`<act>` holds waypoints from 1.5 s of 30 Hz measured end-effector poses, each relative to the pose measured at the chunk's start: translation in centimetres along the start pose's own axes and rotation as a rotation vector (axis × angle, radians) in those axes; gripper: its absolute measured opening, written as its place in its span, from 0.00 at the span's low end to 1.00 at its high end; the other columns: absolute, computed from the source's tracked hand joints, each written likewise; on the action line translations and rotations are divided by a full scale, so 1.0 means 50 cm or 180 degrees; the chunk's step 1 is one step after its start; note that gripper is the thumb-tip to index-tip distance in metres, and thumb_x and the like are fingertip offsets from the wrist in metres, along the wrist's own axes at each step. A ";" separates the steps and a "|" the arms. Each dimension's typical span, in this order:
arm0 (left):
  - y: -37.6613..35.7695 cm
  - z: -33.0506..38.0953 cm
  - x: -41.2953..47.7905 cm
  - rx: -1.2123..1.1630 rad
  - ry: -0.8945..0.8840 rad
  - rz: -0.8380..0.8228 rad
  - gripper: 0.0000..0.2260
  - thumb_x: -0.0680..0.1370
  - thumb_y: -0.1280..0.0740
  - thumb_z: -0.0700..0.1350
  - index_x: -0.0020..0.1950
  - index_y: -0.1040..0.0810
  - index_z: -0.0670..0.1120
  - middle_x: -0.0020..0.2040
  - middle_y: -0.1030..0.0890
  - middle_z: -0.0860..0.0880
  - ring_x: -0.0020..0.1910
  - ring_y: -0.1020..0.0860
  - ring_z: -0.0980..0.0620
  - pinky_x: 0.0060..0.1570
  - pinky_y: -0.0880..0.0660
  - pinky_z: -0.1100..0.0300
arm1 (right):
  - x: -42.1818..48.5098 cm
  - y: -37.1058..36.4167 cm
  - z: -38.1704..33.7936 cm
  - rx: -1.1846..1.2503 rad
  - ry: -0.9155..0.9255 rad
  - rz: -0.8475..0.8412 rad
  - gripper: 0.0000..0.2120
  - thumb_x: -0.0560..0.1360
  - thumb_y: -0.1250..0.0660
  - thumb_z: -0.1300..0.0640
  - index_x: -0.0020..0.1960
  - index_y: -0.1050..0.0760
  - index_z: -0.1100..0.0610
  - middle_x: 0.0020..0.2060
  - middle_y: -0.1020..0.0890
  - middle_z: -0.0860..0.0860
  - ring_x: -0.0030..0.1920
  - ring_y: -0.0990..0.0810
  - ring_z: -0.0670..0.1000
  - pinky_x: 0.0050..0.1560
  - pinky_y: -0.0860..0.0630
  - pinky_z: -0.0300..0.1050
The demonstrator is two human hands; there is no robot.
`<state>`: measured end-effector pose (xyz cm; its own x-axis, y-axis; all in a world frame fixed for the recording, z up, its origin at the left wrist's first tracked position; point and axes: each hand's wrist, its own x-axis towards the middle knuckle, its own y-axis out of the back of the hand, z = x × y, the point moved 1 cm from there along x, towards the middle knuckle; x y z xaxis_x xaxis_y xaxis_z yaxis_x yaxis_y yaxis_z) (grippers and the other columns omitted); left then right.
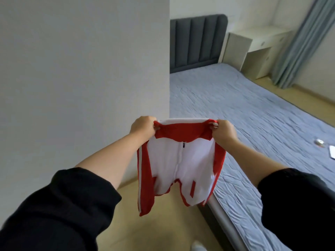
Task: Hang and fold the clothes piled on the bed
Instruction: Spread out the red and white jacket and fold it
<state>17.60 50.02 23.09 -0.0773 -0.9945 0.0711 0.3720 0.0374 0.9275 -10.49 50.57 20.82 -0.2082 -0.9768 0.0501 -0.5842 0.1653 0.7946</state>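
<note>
A red and white zip-up jacket [178,163] hangs in the air in front of me, over the floor beside the bed's near corner. My left hand [144,126] grips its left shoulder and my right hand [224,132] grips its right shoulder, stretching the red collar between them. The red sleeves with white stripes dangle at both sides. The bed [253,113] with a blue-grey quilted cover lies to the right.
A white wall [81,69] stands close on the left. Behind the bed are a dark grey headboard [197,42], a white bedside desk [253,51] and blue curtains [301,42]. Small white objects [320,142] lie on the bed's right edge.
</note>
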 end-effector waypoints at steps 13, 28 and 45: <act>-0.250 0.318 0.271 0.1421 -0.1209 -0.0687 0.14 0.80 0.43 0.48 0.58 0.23 0.44 0.58 0.21 0.42 0.56 0.22 0.40 0.48 0.27 0.53 | 0.087 0.161 0.321 -0.1054 -0.0859 0.0473 0.05 0.72 0.37 0.63 0.46 0.25 0.58 0.44 0.19 0.60 0.46 0.22 0.63 0.38 0.36 0.46; -0.652 0.489 0.601 0.0102 -0.0118 -0.1352 0.09 0.77 0.40 0.41 0.53 0.22 0.42 0.54 0.20 0.40 0.55 0.22 0.38 0.47 0.28 0.53 | 0.346 0.030 0.649 -0.1579 -0.1773 0.0312 0.13 0.81 0.45 0.51 0.51 0.26 0.58 0.46 0.19 0.60 0.48 0.21 0.62 0.40 0.35 0.48; -1.060 0.427 0.763 -0.1471 0.0185 -0.2519 0.29 0.74 0.39 0.37 0.75 0.38 0.48 0.69 0.27 0.45 0.66 0.28 0.45 0.67 0.33 0.52 | 0.534 -0.311 0.820 0.1297 -0.3060 0.0222 0.29 0.75 0.34 0.60 0.72 0.39 0.63 0.65 0.27 0.59 0.65 0.27 0.58 0.65 0.32 0.46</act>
<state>-24.81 12.18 -15.53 -0.4250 -0.7171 -0.5524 0.5641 -0.6871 0.4579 -39.12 27.49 -15.03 -0.6834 -0.4730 -0.5561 -0.7299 0.4250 0.5354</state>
